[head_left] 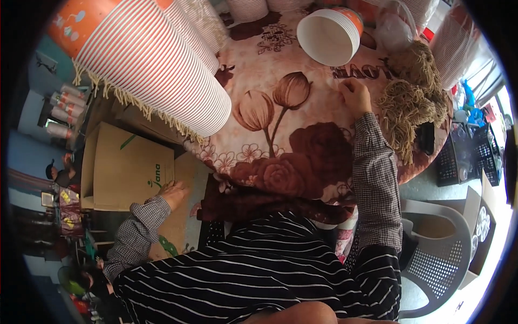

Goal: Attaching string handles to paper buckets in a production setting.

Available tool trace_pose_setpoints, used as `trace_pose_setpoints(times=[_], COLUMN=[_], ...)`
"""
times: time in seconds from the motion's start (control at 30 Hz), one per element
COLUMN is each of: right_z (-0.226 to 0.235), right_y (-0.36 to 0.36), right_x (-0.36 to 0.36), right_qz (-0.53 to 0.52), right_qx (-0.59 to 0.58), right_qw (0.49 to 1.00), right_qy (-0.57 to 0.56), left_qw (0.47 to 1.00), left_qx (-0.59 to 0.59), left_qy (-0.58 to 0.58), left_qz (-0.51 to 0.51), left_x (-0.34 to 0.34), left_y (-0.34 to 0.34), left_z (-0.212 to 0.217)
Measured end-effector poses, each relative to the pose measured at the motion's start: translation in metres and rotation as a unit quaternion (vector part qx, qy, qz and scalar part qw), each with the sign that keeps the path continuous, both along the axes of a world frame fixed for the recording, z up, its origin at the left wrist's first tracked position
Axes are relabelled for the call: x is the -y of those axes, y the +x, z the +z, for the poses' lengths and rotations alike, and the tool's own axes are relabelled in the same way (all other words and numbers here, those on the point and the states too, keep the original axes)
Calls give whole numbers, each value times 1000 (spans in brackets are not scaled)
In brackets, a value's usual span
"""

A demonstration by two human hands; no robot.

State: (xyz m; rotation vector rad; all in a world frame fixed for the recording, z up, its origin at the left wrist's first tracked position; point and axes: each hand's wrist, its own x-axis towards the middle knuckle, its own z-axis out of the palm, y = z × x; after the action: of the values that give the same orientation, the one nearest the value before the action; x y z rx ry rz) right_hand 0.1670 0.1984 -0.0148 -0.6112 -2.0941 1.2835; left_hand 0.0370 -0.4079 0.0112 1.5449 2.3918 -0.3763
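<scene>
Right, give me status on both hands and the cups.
Left hand down on the cardboard box, grip unclear. Right hand on the floral tablecloth beside the twine pile. Paper cup stack lies just ahead, untouched.

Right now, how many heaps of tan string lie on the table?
2. One heap lies near the far right edge, the other heap just nearer, beside the right hand. The two touch, so more string may be hidden beneath.
</scene>
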Motion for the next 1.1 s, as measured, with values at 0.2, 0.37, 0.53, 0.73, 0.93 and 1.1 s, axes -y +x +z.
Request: trace_pose_setpoints(times=[0.2,0.37,0.53,0.73,0.93,1.1], right_z=[-8,-11,18,28,16,12], right_y=[2,14,-1,-18,-24,-22], right_x=[1,-7,12,-22,-45,-47], right_qz=[-42,-63,-92,-90,6,-12], right_qx=[-48,-70,-129,-209,-270,-255], right_qw=[997,995,985,968,927,938], right_qy=[39,4,-62,-107,-262,-237], left_qw=[940,871,769,798,738,712], left_qx=[299,280,122,108,161,142], left_qy=[146,404,627,562,632,661], left_qz=[71,1,9,187,175,192], left_x=[-162,-341,-473,-535,-549,-554], left_y=[31,-6,-106,-125,-122,-104], left_z=[71,56,45,28,7,4])
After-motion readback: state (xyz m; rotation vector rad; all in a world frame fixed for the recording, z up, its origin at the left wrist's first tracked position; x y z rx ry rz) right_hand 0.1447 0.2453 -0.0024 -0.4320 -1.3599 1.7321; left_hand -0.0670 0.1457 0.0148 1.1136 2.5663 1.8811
